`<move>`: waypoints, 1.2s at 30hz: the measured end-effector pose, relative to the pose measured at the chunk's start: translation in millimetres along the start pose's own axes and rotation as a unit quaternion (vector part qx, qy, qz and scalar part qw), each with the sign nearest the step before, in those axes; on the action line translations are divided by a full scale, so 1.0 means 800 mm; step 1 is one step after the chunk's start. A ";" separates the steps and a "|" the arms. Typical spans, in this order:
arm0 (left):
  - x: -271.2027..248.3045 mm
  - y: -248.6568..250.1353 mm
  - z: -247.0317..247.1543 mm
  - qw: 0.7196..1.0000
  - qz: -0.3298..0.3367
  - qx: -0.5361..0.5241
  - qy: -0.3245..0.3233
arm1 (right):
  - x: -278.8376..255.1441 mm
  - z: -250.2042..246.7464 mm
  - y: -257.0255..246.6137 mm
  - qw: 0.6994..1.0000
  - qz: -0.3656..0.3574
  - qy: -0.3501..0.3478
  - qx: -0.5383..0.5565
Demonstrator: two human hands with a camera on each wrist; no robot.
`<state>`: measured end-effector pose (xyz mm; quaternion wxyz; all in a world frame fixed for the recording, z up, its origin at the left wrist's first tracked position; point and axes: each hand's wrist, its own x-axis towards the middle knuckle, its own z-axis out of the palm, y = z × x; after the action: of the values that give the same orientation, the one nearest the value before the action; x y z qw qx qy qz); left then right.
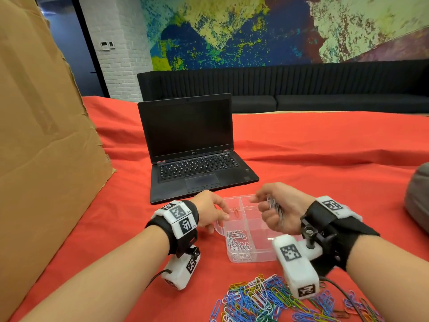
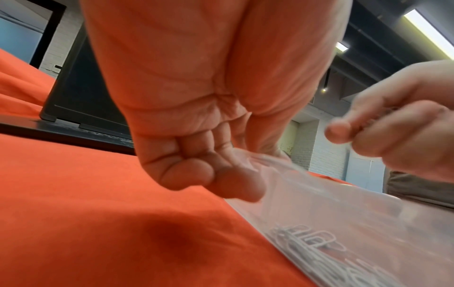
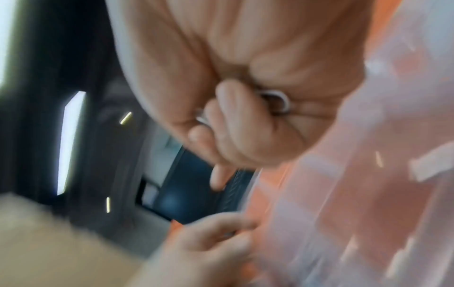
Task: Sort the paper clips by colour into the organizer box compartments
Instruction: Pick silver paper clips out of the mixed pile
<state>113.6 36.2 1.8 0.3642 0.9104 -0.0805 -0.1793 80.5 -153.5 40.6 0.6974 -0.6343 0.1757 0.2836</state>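
Note:
A clear organizer box [image 1: 251, 258] sits on the red cloth. White clips [image 1: 239, 242] fill its near left compartment, and one red clip [image 1: 235, 211] lies in the far left one. My left hand [image 1: 212, 212] has curled fingers that pinch the box's left rim [image 2: 270, 165]. Above the box's right side, my right hand [image 1: 274, 213] grips a bunch of white paper clips [image 1: 275, 209]; one loop [image 3: 278, 98] pokes out of the fist. A pile of mixed coloured clips [image 1: 267, 300] lies in front of the box.
An open black laptop [image 1: 197, 154] stands just behind the box. A tall cardboard sheet [image 1: 41, 135] leans at the left. A grey cushion-like object [image 1: 417, 198] lies at the right edge. Cables run from both wrist cameras across the cloth.

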 end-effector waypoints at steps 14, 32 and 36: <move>-0.003 -0.007 0.004 0.999 0.017 -0.030 -0.004 | 0.016 0.048 0.042 0.942 -0.156 0.048 0.294; -0.014 -0.001 -0.003 0.997 0.048 0.059 0.030 | -0.001 0.060 0.056 0.959 -0.248 0.066 0.117; -0.018 0.005 -0.005 0.979 0.081 0.167 0.088 | -0.010 0.028 0.045 0.962 -0.210 0.159 -0.077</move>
<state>101.4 39.5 11.3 0.2263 0.9609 -0.1506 -0.0527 49.5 -131.7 20.6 0.6532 -0.7459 0.1244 0.0392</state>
